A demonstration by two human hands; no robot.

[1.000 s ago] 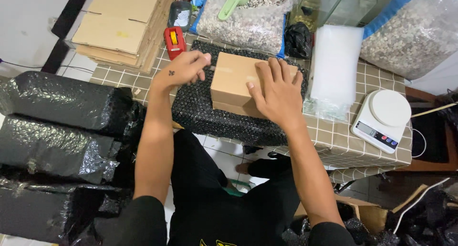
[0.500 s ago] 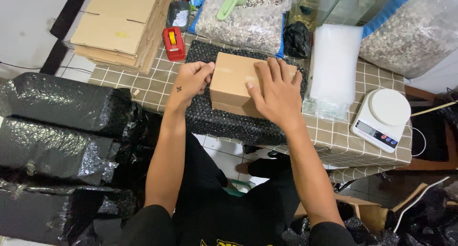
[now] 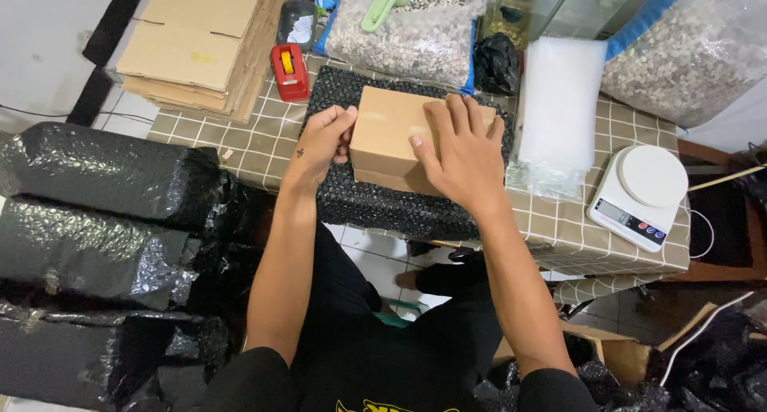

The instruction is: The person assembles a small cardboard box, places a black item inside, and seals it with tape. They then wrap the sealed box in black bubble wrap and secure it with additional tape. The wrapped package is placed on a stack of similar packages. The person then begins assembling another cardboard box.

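A stack of flattened cardboard (image 3: 200,45) lies at upper left, a red tape dispenser (image 3: 291,71) just right of it. Two clear bags of pebbles (image 3: 407,37) fill the top edge. A white digital scale (image 3: 639,195) sits at right, black bubble-wrap rolls (image 3: 104,220) at left.

Bare forearms, no sleeves in view. Left hand (image 3: 321,143): small dark cross-shaped tattoo on back. Right hand (image 3: 461,155) unmarked. Black shirt w/ yellow print, near edge.
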